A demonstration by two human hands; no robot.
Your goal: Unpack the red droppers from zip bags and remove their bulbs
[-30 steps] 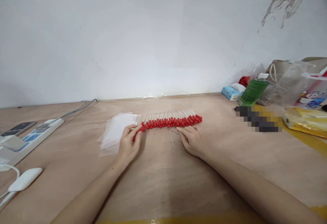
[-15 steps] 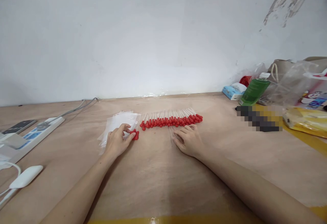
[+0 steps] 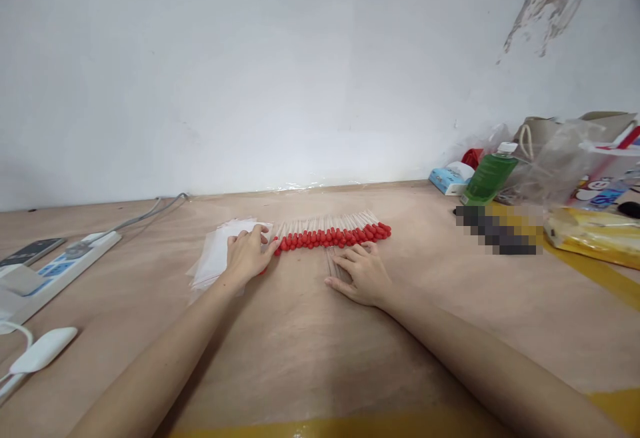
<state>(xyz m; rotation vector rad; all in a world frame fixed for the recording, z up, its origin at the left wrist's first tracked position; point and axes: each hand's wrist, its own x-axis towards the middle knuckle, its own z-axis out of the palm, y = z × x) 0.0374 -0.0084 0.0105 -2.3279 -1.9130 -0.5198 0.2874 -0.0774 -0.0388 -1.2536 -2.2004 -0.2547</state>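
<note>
A row of droppers (image 3: pixel 335 237) with red rubber bulbs and thin, pale stems lies side by side on the brown-covered table, stems towards the wall. At the row's left end is my left hand (image 3: pixel 247 253), thumb and index finger apart, the thumb touching the leftmost bulb. A bit of red shows beneath this hand, mostly hidden. My right hand (image 3: pixel 363 275) rests below the row with its fingers spread. Thin clear stems (image 3: pixel 331 263) stick out by its fingertips, partly covered by the hand. Clear plastic bags (image 3: pixel 215 255) lie in a pile behind my left hand.
On the left are a power strip (image 3: pixel 65 275), a phone (image 3: pixel 30 251) and a white cabled device (image 3: pixel 45 350). To the right stand a tissue pack (image 3: pixel 450 178) and a green bottle (image 3: pixel 490 175), with a yellow packet (image 3: pixel 595 235) nearer. A white wall (image 3: pixel 250 78) closes the back.
My left hand has moved right and slightly forward, from a few separate red bulbs to the row's left end. My right hand stays below the row, with its fingers a little more spread.
</note>
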